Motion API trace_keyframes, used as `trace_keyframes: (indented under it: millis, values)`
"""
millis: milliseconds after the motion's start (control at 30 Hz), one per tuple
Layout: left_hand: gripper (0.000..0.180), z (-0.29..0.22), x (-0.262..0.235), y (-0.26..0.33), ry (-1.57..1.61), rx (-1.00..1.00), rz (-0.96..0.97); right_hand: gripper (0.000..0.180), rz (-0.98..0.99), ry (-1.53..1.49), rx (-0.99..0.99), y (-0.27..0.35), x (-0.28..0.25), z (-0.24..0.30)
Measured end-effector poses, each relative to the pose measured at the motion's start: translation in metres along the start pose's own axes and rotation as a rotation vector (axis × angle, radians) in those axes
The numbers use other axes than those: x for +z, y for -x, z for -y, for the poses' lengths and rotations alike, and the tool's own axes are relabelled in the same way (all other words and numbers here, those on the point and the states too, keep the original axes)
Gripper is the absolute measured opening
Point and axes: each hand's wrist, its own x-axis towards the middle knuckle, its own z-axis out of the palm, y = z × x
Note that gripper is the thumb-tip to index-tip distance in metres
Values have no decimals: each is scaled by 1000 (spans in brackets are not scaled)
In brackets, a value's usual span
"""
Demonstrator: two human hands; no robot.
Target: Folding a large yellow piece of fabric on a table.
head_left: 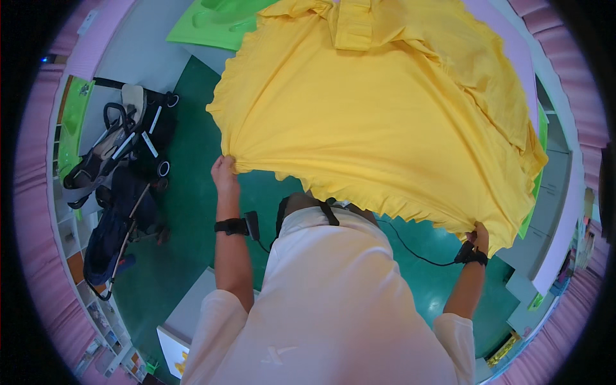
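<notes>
A large yellow cloth (359,109) with a ruffled edge is spread out in front of me, slightly creased. At its far side a wide band of the same fabric lies folded across it. My left hand (224,172) pinches the near left part of the edge, with the fingers closed. Farther right, my right hand (478,236) grips the near right part, its fingers partly hidden by the cloth. Between the two hands the near edge hangs in a sagging, gathered curve. Both wrists wear black straps with small devices.
A bright green moulded surface (208,24) shows beyond the cloth. Strollers (122,147) stand at the left on the dark green floor (192,115), before white shelves. A white box-like piece (176,340) is at lower left. A black cable (414,251) runs to my right wrist.
</notes>
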Motion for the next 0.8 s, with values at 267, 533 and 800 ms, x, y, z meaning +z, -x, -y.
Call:
trace_keyframes:
  millis: [267,533,800]
  values:
    - [26,-2,-22,-23,35,-101,133,14,-205,-19,-166,-17,-13,-66]
    - [42,-68,20,-3,-1349,1016,88,33,-847,858,-869,70,49,1]
    - [46,-74,58,-27,-1192,268,290,60,-312,1163,-770,39,68,-27]
